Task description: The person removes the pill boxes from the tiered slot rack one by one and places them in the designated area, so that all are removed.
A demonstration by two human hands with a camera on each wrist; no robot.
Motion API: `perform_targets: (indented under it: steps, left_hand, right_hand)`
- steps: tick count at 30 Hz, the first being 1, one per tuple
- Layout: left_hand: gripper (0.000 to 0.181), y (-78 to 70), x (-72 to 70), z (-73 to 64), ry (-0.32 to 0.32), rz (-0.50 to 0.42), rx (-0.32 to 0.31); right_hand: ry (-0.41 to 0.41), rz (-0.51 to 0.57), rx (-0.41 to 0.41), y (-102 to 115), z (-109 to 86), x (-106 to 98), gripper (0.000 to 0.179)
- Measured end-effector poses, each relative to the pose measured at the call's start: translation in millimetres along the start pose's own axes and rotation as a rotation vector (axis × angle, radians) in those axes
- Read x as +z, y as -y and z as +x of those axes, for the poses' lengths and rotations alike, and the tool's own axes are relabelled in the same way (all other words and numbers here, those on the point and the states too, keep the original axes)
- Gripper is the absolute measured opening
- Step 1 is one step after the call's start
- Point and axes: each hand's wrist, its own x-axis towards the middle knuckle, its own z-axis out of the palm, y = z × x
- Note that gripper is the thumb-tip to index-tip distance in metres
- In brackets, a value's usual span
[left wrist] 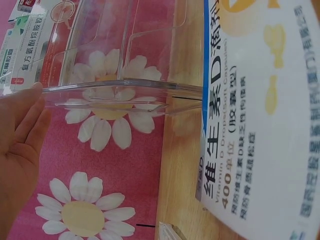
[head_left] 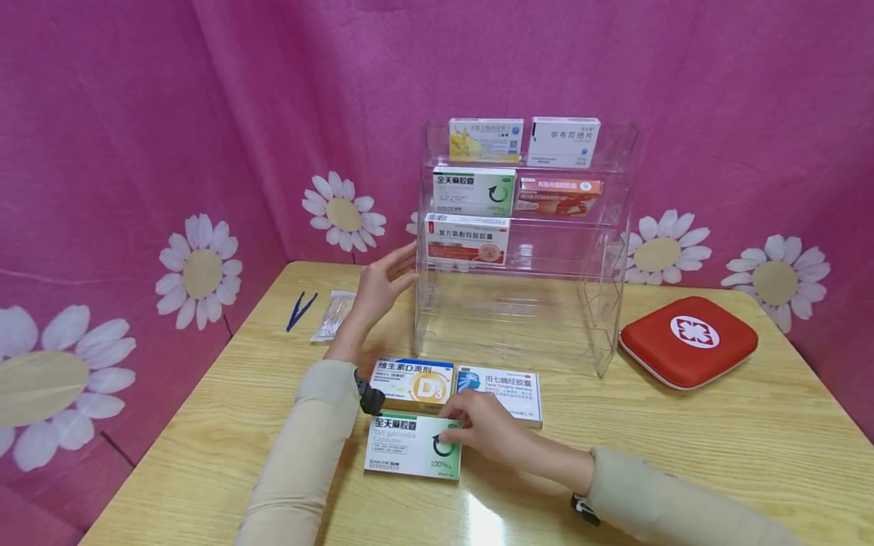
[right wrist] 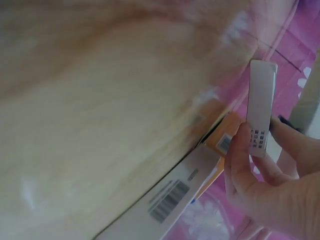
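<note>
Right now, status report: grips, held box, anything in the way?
Right grip pinching green-and-white box. Left grip touching left side of clear rack. Vitamin D box and blue-and-white box lie in front of rack.

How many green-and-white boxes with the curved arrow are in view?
2. The shelved box stands in the clear rack, second row from the top, on the left. The held box is in front, pinched by the right hand. Others could be hidden.

head cam high, facing forward-down at table [head_left: 683, 425]; wrist cams close, tilted; head and left share clear rack [head_left: 539, 246].
</note>
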Motion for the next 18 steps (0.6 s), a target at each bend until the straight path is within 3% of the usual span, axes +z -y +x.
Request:
perform_targets:
  steps: [8,18]
  left_hand:
    - [0.052,1.4,-1.1,-0.4,-0.012,0.006,0.029]
    - [0.052,-0.6,0.2,-0.9,-0.001,0.002,0.012]
  right_hand:
    - [-0.004,-0.099,-0.051,11.3,5.2,12.2,0.021]
    - [0.009,-0.358,-0.114,19.7,6.3,20.5,0.025]
